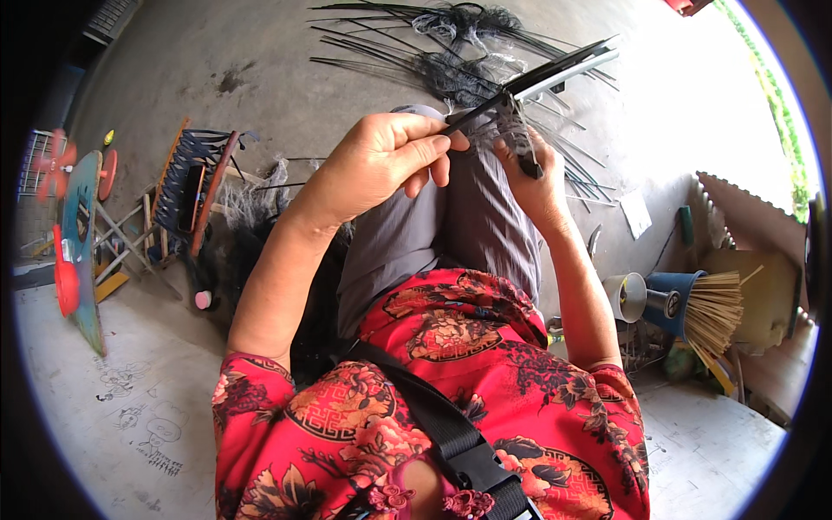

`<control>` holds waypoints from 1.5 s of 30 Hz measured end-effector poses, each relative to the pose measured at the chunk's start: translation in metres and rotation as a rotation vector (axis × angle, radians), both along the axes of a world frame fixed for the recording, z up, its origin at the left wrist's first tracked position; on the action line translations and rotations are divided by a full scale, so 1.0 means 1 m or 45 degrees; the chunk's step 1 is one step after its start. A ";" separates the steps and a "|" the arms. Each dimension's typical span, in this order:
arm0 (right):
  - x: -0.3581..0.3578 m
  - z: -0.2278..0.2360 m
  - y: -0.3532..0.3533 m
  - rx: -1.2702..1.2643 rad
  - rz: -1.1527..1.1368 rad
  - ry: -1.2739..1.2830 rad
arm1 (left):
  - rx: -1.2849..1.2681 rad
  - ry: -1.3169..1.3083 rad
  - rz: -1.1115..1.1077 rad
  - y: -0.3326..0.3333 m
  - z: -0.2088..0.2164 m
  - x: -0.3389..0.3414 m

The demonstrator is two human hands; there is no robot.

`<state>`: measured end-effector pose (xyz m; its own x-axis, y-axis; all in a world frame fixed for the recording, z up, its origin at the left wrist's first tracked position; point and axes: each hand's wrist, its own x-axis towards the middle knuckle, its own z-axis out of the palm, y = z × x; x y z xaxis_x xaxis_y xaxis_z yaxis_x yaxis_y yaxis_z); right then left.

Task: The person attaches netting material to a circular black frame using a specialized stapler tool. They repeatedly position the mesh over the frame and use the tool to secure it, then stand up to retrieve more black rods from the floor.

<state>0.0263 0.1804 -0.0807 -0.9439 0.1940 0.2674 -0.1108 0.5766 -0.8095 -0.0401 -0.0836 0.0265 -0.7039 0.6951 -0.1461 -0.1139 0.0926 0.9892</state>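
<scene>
Above my knees, my left hand (381,160) pinches the near end of a thin black strip (475,114) between thumb and fingers. The strip runs up to a long, narrow black-and-silver bar (568,68), which slants away to the upper right. My right hand (542,186) is closed around a dark piece wrapped in pale stringy fibre (513,130), just under the bar. Its fingers are partly hidden, and how these pieces join cannot be made out. Beyond my knees, several black rods (355,43) lie on the floor with tangled dark netting (451,80).
A small folding stool (195,186) and a teal board with red wheels (80,251) stand at the left. Dark netting (260,217) lies beside my left leg. On the right are a white bucket (626,297), a blue bucket (667,303) of thin wooden sticks (715,308) and cardboard (750,217).
</scene>
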 end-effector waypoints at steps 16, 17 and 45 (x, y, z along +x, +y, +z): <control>0.014 0.030 -0.010 0.324 -0.112 -0.044 | -0.274 0.721 0.364 0.006 0.013 0.021; 0.016 0.033 -0.010 0.274 -0.107 -0.181 | -0.275 0.747 0.339 0.007 0.018 0.020; 0.084 0.064 -0.016 -0.405 0.152 -0.053 | -0.572 1.728 0.699 0.043 -0.013 -0.024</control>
<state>0.1106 0.1640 -0.0165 -0.9737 0.1490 0.1721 -0.1254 0.2795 -0.9519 -0.0640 -0.0405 0.0138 -0.6231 0.3878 0.6793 0.7058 0.6530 0.2746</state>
